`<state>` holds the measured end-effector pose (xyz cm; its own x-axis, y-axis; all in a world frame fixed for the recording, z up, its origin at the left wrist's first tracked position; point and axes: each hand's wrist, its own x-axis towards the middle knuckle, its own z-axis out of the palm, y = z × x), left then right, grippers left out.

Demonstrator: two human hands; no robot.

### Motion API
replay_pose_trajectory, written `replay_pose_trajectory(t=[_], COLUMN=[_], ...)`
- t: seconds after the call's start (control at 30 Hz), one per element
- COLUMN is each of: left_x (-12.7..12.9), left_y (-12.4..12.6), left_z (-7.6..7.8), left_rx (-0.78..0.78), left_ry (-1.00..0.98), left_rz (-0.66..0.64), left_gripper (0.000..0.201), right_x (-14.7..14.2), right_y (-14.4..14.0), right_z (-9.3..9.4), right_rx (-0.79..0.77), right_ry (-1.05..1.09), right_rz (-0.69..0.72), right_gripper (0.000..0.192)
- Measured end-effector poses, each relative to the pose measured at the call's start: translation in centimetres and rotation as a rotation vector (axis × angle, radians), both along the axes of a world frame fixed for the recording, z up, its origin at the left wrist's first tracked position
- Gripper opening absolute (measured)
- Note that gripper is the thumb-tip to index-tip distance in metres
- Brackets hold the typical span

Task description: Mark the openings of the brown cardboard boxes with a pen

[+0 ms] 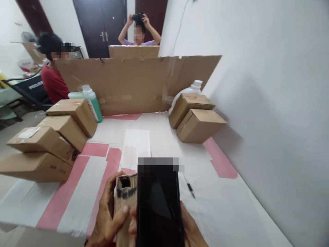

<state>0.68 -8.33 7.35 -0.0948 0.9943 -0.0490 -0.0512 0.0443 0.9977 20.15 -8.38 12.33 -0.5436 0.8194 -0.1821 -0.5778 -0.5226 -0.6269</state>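
Two hands, one phone and one worn carton at the near edge

Both of my hands sit low in the head view, at the near edge of the table (226, 206). My left hand (108, 216) is curled around a small worn cardboard box (125, 199), thumb pressed across its front face and the other digits wrapped behind it, so it is closed on the box. My right hand (191, 230) cups a black phone (158, 206) from below and from the right; I see the palm and the finger edge against the phone's side, gripping it. The phone stands nearly upright with its dark screen facing me, long axis running from the bottom of the view up toward the far end of the table. It touches the box's right side and covers part of it. The box also stands on end, its torn open top pointing up and away. A pen (189, 187) lies on the table just right of the phone.
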Motion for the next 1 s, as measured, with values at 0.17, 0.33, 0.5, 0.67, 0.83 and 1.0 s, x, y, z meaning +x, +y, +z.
replay_pose_trajectory(t=[0.17,0.33,0.5,0.67,0.83,1.0], left_x=[0.0,0.4,0.9,0.8,-0.6,-1.7], left_y=[0.8,1.1,1.2,1.2,2.3,3.4], left_z=[1.6,2.3,1.9,0.4,-4.1,-9.2], left_rx=[-0.102,-0.065,-0.023,0.048,0.086,0.019], left_ry=[0.025,0.086,0.081,-0.007,-0.023,0.118], left_rz=[0.02,0.111,0.106,0.074,0.1,0.169], left_gripper=[0.079,0.079,0.076,0.075,0.072,0.061], right_x=[1.9,4.8,7.8,7.9,8.5,8.9], right_y=[0.2,2.9,5.7,5.3,5.3,3.2], right_z=[1.3,-3.9,-13.3,-16.5,-17.6,-17.2], right_rx=[-0.101,-0.13,0.104,0.169,0.375,0.517], right_ry=[0.075,-0.373,-1.198,-1.421,-1.732,-1.697], right_rz=[-0.243,-0.761,-0.814,-0.739,-0.673,-0.651], right_gripper=[0.073,0.064,0.065,0.068,0.085,0.089])
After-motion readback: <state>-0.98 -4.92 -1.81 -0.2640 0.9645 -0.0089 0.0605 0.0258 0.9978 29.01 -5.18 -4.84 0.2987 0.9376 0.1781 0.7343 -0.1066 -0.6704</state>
